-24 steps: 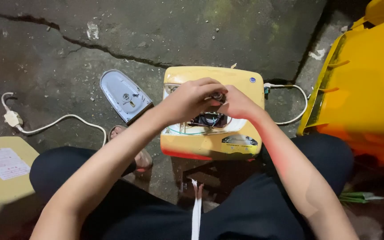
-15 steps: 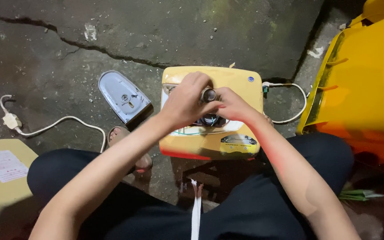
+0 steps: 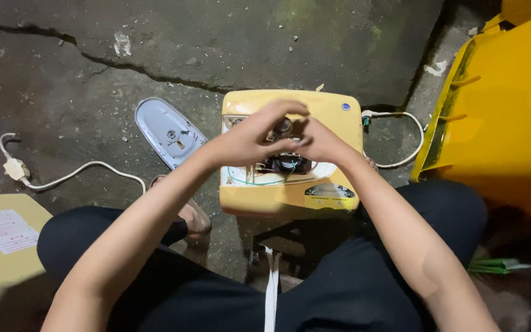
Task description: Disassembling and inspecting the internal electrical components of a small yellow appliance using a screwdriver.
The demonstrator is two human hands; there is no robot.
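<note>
A yellow boxy appliance (image 3: 324, 109) lies on the wet concrete floor with its top opened, showing a black part and thin wires (image 3: 285, 165) inside. Both hands meet above that opening. My left hand (image 3: 250, 136) and my right hand (image 3: 322, 141) pinch a small dark round part (image 3: 283, 126) between their fingertips, a little above the black inner piece. The part is mostly hidden by the fingers.
A grey oval cover (image 3: 168, 131) lies on the floor left of the appliance. A white cord with a plug (image 3: 17, 169) trails at far left, another white cord (image 3: 408, 132) loops at the right. A yellow bin (image 3: 505, 110) stands right; a yellow box (image 3: 1, 246) is at lower left.
The small dark part has come up a little from the opening, with both hands closing on it from either side. The camera view has shifted slightly.
</note>
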